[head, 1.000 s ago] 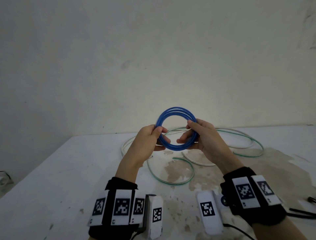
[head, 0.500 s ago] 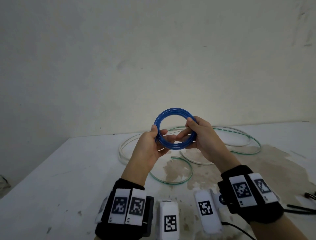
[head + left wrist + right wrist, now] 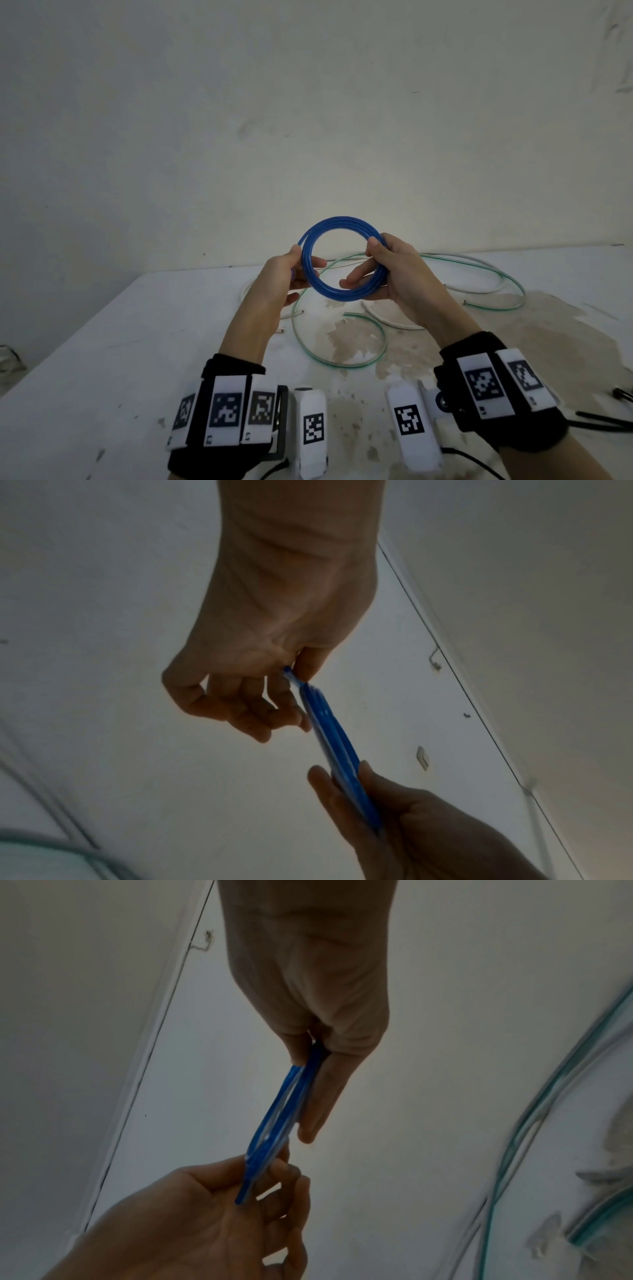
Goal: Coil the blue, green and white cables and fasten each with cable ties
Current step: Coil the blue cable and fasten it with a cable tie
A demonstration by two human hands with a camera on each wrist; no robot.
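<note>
One of the three cables looks coiled so far: the blue cable (image 3: 342, 260) is wound into a tight ring of several turns and held up in the air above the desk (image 3: 102, 359), in front of the wall. No tie shows on it in any view, so by my reading the fastening of this coil is not yet done. The green cable (image 3: 342, 363) and the white cable (image 3: 387, 317) lie loose in wide, tangled loops on the stained desk behind and below the hands, neither coiled nor tied. Thin dark strips at the right desk edge may be cable ties (image 3: 603, 419); too small to say for certain.

Both forearms reach forward and upward from the wrist bands, hands facing each other across the ring. The left hand (image 3: 284, 274) pinches the ring's left side between thumb and curled fingers (image 3: 240, 712), with one cable end poking out by the thumb. The right hand (image 3: 394, 274) clasps the right side, thumb on the near face and fingers (image 3: 322, 1096) laid along the far face, pressing the turns flat together.
</note>
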